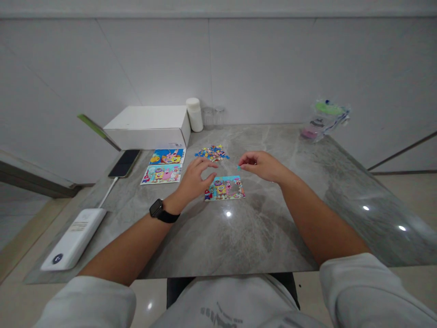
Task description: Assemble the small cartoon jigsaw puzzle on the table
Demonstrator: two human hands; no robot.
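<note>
A small cartoon jigsaw puzzle (226,187) lies on the grey marble table (246,228), with a gap on its right side. My left hand (195,178), with a black watch on its wrist, rests at the puzzle's left edge, fingers apart and curved. My right hand (260,165) hovers just above the puzzle's upper right, thumb and fingers pinched on a small blue puzzle piece (238,167). A heap of loose puzzle pieces (212,153) lies just beyond both hands.
Two finished cartoon puzzles (164,166) lie to the left, next to a phone (124,163) and a white power bank (75,238). A white box (148,125), a white bottle (195,114) and glass jars stand at the back. A plastic bag (324,119) sits at back right.
</note>
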